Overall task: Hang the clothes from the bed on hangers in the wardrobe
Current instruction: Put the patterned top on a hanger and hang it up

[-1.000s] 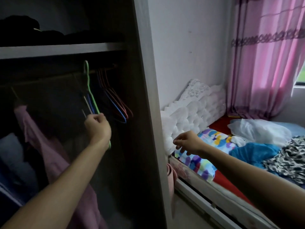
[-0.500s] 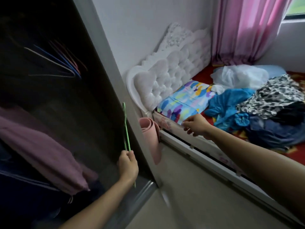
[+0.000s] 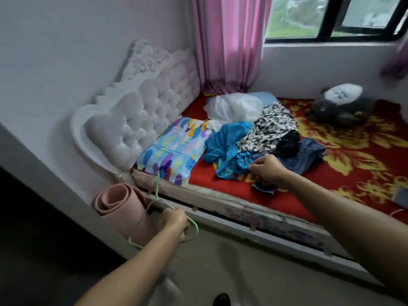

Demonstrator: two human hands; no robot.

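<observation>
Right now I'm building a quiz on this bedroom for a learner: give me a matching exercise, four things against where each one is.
Things:
1 green hanger
2 rolled pink mat
3 grey plush toy
4 blue garment

Places:
A on the far side of the bed, under the window
B gripped in the left hand
C upright at the bed's corner, below the headboard
D on the bed, just beside the right hand

Pairs: 1-B; 2-C; 3-A; 4-D.
</observation>
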